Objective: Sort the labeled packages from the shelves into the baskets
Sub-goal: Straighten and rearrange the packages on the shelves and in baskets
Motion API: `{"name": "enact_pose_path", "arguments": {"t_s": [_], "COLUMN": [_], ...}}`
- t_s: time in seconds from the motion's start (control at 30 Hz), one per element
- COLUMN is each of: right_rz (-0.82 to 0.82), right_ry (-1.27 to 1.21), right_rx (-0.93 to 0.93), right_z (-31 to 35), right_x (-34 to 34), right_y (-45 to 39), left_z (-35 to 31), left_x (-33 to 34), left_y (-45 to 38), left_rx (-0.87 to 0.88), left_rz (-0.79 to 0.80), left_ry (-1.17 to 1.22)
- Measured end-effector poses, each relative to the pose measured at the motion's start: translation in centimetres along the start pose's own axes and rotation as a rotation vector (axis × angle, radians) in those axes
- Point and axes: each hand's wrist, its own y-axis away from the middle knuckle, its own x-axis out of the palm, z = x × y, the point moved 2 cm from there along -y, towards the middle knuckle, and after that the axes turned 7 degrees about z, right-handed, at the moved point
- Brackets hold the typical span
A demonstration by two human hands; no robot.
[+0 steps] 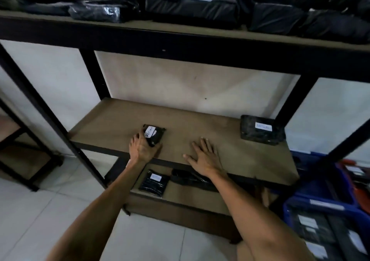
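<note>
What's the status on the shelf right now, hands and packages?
Left hand grips small labeled package on middle shelf. Right hand flat, open on shelf. Second package waits far right. Nothing in the way.

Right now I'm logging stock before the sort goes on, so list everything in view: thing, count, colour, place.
small package: one, black with a white label, middle shelf, left part, gripped by the left hand
flat package: one, black with a white label, middle shelf, right end
top-shelf packages: many, black, piled along the top shelf; count unclear
bottom-shelf packages: at least two, black, one with a white label, under the middle shelf
shelf rack: one, black frame with brown boards
baskets: at least two, blue, on the floor at the right, holding labeled packages
left hand: grips the small package
right hand: flat on the middle shelf, fingers spread
</note>
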Motion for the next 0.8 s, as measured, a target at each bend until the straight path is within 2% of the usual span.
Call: {"name": "enact_pose_path", "arguments": {"t_s": [0.17,0.37,0.53,0.8], "right_rz": [-0.057,-0.087,-0.064,-0.075], "right_ry": [0.006,-0.026,-0.052,-0.124], "right_rx": [0.004,0.022,0.028,0.032], "right_z": [-0.2,-0.2,-0.4,-0.7], "right_x": [0.3,0.4,0.4,0.1], "right_y": [-0.1,-0.4,-0.6,-0.8], "left_z": [0.7,0.2,-0.3,-2.6], "left_x": [0.1,-1.0,-1.1,-3.2], "left_y": [0.1,0.1,0.3,2.7], "left_rx": [0.18,0.455,0.468,0.612], "left_rz": [0.041,0.308,0.411,0.415], "left_ry": [0.077,-0.056,-0.062,0.194]}}
